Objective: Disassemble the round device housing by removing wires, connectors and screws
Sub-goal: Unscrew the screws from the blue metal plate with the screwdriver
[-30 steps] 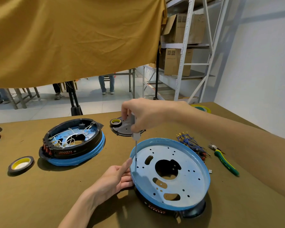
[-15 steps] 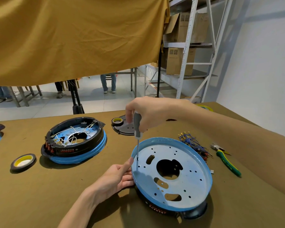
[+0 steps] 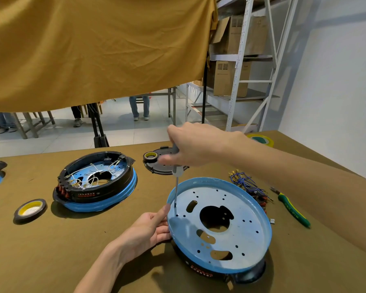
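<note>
A round device housing (image 3: 247,237) with a pale blue perforated plate and black base lies in front of me on the brown table. My left hand (image 3: 150,229) grips its left rim, thumb up against the edge. My right hand (image 3: 197,144) holds a grey screwdriver (image 3: 176,182) upright, its tip set on the plate near the left rim. A pile of blue wires with connectors (image 3: 248,189) lies just beyond the housing on the right.
A second housing (image 3: 97,182) with white wires inside sits at the left. A black cover plate (image 3: 163,166) carries a tape roll (image 3: 150,156). Another tape roll (image 3: 30,210) lies far left. Green-handled pliers (image 3: 292,208) lie at right. A yellow cloth hangs overhead.
My right hand has shifted its grip down the screwdriver handle while the tip stays on the plate. The left hand keeps hold of the rim.
</note>
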Demonstrator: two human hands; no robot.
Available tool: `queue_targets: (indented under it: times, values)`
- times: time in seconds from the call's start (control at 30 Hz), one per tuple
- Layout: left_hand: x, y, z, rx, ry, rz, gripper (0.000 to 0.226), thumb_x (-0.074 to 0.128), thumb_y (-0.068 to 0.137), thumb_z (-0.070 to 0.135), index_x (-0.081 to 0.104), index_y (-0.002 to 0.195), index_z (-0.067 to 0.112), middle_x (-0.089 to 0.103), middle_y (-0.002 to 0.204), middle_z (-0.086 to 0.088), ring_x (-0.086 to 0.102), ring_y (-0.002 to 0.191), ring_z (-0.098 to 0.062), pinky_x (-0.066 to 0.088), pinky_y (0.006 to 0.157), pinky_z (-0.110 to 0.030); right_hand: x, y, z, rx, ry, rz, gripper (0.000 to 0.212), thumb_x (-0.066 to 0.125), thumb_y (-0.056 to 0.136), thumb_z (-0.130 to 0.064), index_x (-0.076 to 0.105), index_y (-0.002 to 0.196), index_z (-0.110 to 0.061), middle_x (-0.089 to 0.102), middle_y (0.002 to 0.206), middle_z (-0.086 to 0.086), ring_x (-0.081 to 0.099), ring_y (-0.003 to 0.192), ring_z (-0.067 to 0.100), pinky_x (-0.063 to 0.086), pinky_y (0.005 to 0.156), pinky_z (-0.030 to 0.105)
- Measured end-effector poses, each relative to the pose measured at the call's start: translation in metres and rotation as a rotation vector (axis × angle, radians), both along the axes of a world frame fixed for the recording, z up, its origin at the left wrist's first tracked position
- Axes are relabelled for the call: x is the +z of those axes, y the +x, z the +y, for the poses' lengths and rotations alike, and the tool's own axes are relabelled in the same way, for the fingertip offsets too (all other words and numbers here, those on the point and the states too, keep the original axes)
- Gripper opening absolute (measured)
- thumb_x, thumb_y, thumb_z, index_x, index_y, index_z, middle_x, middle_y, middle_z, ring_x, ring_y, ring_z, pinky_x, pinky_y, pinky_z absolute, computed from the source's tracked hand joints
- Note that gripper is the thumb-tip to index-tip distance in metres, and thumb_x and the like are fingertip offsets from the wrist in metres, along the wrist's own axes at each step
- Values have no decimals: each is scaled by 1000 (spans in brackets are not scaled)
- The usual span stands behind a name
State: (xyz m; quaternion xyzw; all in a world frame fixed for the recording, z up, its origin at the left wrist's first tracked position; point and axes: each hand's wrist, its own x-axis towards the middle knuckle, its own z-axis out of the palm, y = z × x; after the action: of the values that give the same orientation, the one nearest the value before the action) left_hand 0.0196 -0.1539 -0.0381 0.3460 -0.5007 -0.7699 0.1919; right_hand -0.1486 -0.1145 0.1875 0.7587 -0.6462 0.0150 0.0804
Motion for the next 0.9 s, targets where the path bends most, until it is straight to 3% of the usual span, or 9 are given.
queue_targets:
  times: [0.07, 0.17, 0.23, 0.4, 0.47, 0.53, 0.63, 0.77, 0.9]
  values:
    - [0, 0, 0, 4, 4, -4, 83, 79, 70, 56, 60, 128, 1, 74, 120, -19, 71, 114, -32, 63, 86, -37, -3, 1, -3, -35, -84, 72, 53, 48, 99, -63, 61, 93, -12, 61, 74, 2, 60, 65, 20, 44, 52, 33]
    - [1, -1, 0, 8, -8, -22, 84, 77, 70, 58, 60, 129, 1, 74, 121, -18, 71, 114, -31, 62, 89, -38, 4, 0, -1, 89, 144, -189, 21, 69, 95, -32, 60, 107, -18, 67, 99, 2, 64, 86, 18, 55, 70, 34]
    - [2, -1, 1, 19, -8, -27, 85, 78, 68, 59, 60, 129, 2, 74, 120, -17, 72, 113, -30, 63, 86, -37, 13, 0, 4, 149, 299, -281, 36, 76, 87, -15, 56, 115, -23, 67, 108, -2, 60, 94, 12, 52, 74, 31]
    - [3, 0, 1, 11, 5, -14, 82, 77, 71, 58, 61, 128, 1, 74, 121, -18, 71, 114, -31, 62, 87, -36, 4, 6, 6, -7, 22, -1, 44, 48, 102, -57, 57, 99, -14, 59, 79, 1, 57, 68, 17, 36, 52, 30]
    - [3, 0, 1, 6, 5, -23, 81, 77, 71, 58, 62, 128, 2, 74, 120, -17, 72, 114, -31, 62, 86, -35, -1, 5, 4, -12, -19, 65, 42, 47, 104, -51, 59, 96, -12, 61, 78, 4, 59, 69, 21, 40, 52, 32]
    - [3, -1, 1, 11, -1, -36, 81, 76, 71, 59, 62, 127, 2, 74, 120, -17, 72, 113, -30, 62, 87, -36, 5, 2, 7, 64, 112, -74, 14, 60, 100, -31, 59, 103, -17, 63, 91, 1, 63, 83, 21, 51, 64, 34]
    - [2, -3, 2, 37, 1, -39, 83, 77, 68, 58, 62, 126, 1, 75, 118, -18, 72, 112, -31, 62, 90, -39, 14, -3, 13, 117, 286, -185, 34, 71, 87, -13, 51, 111, -29, 57, 102, -5, 57, 94, 17, 53, 74, 34]
    - [3, -4, 3, 42, 6, -40, 84, 77, 67, 58, 62, 127, 1, 75, 119, -18, 72, 112, -32, 60, 96, -43, 3, -1, 12, -20, 93, -106, 47, 54, 96, -63, 53, 107, -17, 60, 90, 1, 59, 79, 17, 51, 63, 37]
    - [3, -3, 3, 36, -1, -36, 82, 77, 68, 58, 63, 125, 0, 75, 117, -18, 73, 111, -32, 60, 94, -41, -2, -4, 10, -23, -16, 100, 50, 51, 101, -56, 51, 72, -16, 55, 67, 1, 58, 64, 20, 45, 53, 31]
